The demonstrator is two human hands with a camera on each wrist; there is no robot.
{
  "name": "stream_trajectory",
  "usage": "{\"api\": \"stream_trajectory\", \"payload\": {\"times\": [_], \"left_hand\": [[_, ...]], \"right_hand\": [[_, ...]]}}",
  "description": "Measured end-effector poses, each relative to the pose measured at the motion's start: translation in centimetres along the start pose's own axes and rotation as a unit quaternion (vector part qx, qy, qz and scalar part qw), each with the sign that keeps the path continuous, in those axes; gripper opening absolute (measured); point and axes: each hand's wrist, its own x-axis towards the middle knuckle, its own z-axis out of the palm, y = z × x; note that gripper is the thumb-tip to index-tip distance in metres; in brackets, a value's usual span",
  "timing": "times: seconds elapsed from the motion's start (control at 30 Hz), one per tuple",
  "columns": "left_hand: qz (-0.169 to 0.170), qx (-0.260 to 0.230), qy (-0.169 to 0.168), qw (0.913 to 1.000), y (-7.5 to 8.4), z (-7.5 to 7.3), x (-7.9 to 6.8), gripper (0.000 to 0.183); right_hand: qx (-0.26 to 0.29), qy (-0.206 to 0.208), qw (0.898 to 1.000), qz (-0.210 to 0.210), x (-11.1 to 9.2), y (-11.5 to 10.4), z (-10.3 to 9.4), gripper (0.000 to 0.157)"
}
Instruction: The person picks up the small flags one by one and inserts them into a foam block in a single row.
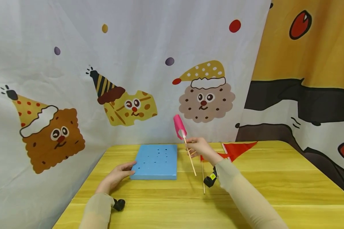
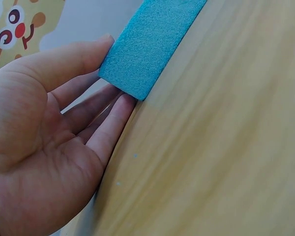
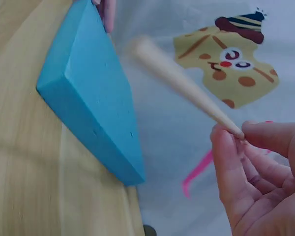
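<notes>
R hand (image 1: 200, 149): thumb + index tips clamped on the thin wooden stick (image 1: 191, 159), other fingers loosely bent behind. Grip is on bare wood just below the pink flag (image 1: 178, 125), so flag + stick are up off the table (image 1: 149, 203), just R of the blue foam block (image 1: 160, 170).

Handling (my guess): v. light; stick stiff, smooth, prob. inclined to roll btwn fingertips. Flag looks thin + floppy, curled round, easily creased, so best hold is bare wood, not fabric. A lower grip would prob. give better control of the free end; pressing hard sideways might snap it.

L hand (image 1: 116, 176): thumb apart from fingers, tips touching block's L edge nr the front corner, fingers fairly straight, not wrapped round. Block looks like foam w/ small holes in top: prob. light, slightly soft, apt to slide, so steadying at the side makes sense.

Pose: R forearm reaches fwd + inward, hand raised, stick slanting w/ flag end up + L, bare end down + R. L forearm lower, reaching fwd along block's L side.

Further out: red pennant (image 1: 238, 150) on table beyond R wrist; another stick (image 1: 204, 186) lies below that wrist, partly hidden.
</notes>
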Motion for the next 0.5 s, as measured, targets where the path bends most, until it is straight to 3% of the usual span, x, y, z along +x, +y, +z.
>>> {"api": "stream_trajectory", "payload": {"times": [0.33, 0.5], "left_hand": [[-0.003, 0.004, 0.013, 0.9999, -0.2, -0.2, -0.4, 0.058], [0.000, 0.009, 0.009, 0.9999, 0.2, 0.1, -0.4, 0.058]], "right_hand": [[0.037, -0.023, 0.997, -0.056, 2.6, -0.6, 3.8, 0.038], [0.073, -0.011, 0.994, -0.084, 3.8, -1.1, 5.6, 0.037]]}}
